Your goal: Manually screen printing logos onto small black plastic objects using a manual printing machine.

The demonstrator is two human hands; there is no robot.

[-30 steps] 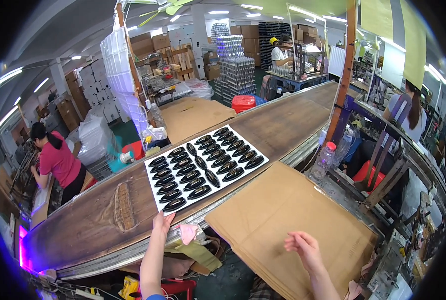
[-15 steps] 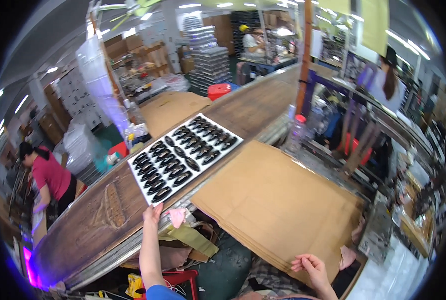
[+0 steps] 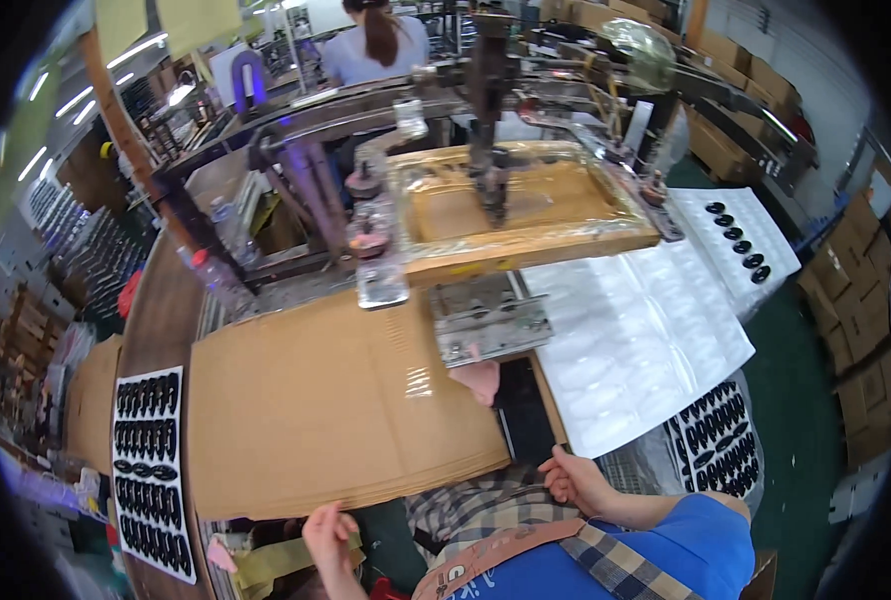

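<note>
My left hand (image 3: 332, 537) is just off the near edge of a brown cardboard sheet (image 3: 316, 400), empty, with its fingers loosely bent and apart. Over my lap, close to a black flat panel (image 3: 529, 415), hovers my right hand (image 3: 578, 481); its fingers are half curled and nothing shows in them. To the left, a white tray (image 3: 121, 440) carries rows of glossy black oval parts (image 3: 146, 437). Ahead stands a press-like machine with a wooden-framed screen (image 3: 536, 250) above a small metal fixture (image 3: 493, 325). A pink cloth scrap (image 3: 480, 382) hangs beside the fixture.
White moulded trays (image 3: 616, 345) lie to the right, one bearing a row of black parts (image 3: 738, 242). Below them sits another filled tray (image 3: 716, 440). A wooden conveyor (image 3: 156, 330) runs along the left. A person (image 3: 376, 45) works behind the machine. Cartons (image 3: 856, 330) stand far right.
My view has swung right to the machine. My left hand has let go of the filled tray, which now lies at the left, and come to the cardboard's near edge.
</note>
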